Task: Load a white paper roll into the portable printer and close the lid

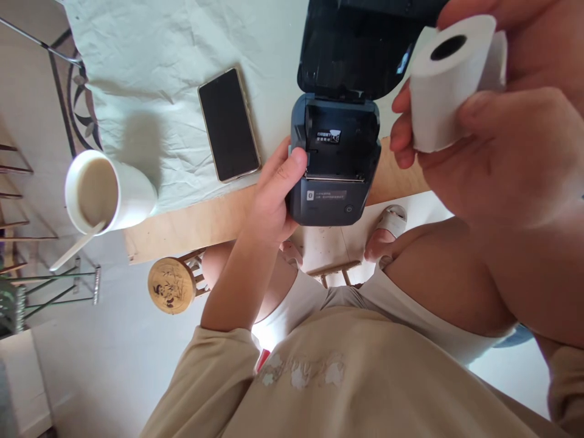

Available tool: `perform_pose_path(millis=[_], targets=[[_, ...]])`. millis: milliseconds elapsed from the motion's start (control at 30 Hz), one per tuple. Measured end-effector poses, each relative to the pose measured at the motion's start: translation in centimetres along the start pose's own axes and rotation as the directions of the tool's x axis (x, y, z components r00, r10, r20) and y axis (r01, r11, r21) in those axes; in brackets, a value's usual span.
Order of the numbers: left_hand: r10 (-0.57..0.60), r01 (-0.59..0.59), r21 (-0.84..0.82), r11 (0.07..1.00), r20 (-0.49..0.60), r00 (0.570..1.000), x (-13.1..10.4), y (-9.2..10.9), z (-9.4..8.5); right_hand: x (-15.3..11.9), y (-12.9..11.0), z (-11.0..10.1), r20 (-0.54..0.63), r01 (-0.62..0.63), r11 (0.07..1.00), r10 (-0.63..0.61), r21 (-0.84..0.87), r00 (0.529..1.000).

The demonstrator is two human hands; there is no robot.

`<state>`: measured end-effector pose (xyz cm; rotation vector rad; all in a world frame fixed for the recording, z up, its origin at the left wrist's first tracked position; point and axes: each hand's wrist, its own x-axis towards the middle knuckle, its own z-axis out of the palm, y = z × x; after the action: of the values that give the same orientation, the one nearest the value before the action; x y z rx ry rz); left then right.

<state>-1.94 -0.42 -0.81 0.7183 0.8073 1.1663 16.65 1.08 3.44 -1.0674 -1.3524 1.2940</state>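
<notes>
A small dark label printer has its lid swung up, showing a bare inner compartment with a small sticker. My left hand grips the printer's left side, thumb on the rim of the compartment. To the right of the lid, a white paper roll with a dark core opening is held by my right hand, its thumb against the roll's side and fingertips showing at the left. The roll is apart from the compartment.
A phone with a dark screen lies on the pale cloth. Near the table's left corner stands a white cup with a drink and a spoon. The wooden table edge runs below the printer. A round stool stands beneath.
</notes>
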Motion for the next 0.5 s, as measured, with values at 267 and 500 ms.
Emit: perform_pose_path(millis=[267,500], targets=[[-0.006,0.005,0.044,0.999,0.037,0.999,-0.2,0.9,-0.2,0.0,-0.2,0.7,0.323,0.580,0.530,-0.502,-0.619,0.802],[-0.009,0.009,0.019,1.000,0.026,1.000,-0.3,0.8,-0.4,0.9,1.2,1.3,0.177,0.423,0.621,-0.419,-0.660,0.891]])
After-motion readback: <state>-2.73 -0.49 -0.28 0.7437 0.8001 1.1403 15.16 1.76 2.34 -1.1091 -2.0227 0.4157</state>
